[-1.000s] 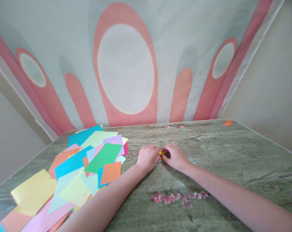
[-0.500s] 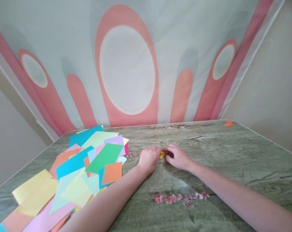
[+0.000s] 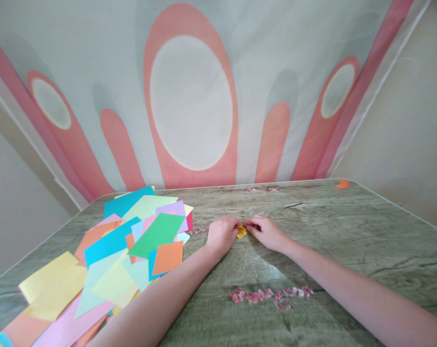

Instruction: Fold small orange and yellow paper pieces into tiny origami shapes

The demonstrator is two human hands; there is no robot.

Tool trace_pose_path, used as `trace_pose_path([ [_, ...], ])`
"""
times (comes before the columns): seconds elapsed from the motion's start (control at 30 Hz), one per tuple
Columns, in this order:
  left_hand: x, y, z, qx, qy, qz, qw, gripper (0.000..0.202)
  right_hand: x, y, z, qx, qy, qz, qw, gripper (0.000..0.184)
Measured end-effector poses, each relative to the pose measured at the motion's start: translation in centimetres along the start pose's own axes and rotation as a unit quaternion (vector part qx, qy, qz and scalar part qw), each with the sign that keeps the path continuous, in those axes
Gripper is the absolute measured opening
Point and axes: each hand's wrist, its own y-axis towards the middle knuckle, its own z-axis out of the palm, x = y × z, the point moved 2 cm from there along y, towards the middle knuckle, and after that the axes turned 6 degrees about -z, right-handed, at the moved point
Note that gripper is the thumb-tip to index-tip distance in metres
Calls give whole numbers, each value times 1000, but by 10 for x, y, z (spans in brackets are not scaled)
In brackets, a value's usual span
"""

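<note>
A small folded yellow paper piece [image 3: 241,232] lies on the wood-grain table [image 3: 348,231] between my two hands. My left hand [image 3: 223,234] is curled, its fingertips pinching the left side of the piece. My right hand [image 3: 267,232] is also curled, with its fingertips pressed on the right side of the same piece. Most of the piece is hidden by my fingers.
A loose pile of coloured paper sheets [image 3: 113,255] covers the left part of the table. A row of small pink paper bits [image 3: 271,294] lies near me. More pink bits [image 3: 262,189] and an orange scrap [image 3: 342,183] sit at the far edge, below a patterned cloth backdrop [image 3: 189,96].
Both hands stay together on the yellow piece. My fingers have shifted slightly, and a little more of the yellow shows between them.
</note>
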Motion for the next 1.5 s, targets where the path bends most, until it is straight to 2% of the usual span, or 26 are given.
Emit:
trace_pose_path([
  [0.47,-1,-4,-2,11,49,20,999,14,-3,1,-1,13,24,-5,1000,23],
  [0.7,0,-3,0,5,15,14,1000,12,-3,1,-3,30,42,-18,998,22],
  [0.97,3,-1,2,-1,-19,-3,1000,12,-5,0,-1,32,38,-3,999,21],
  [1.5,0,-1,1,6,-9,-22,1000,14,-6,2,2,33,42,8,999,22],
])
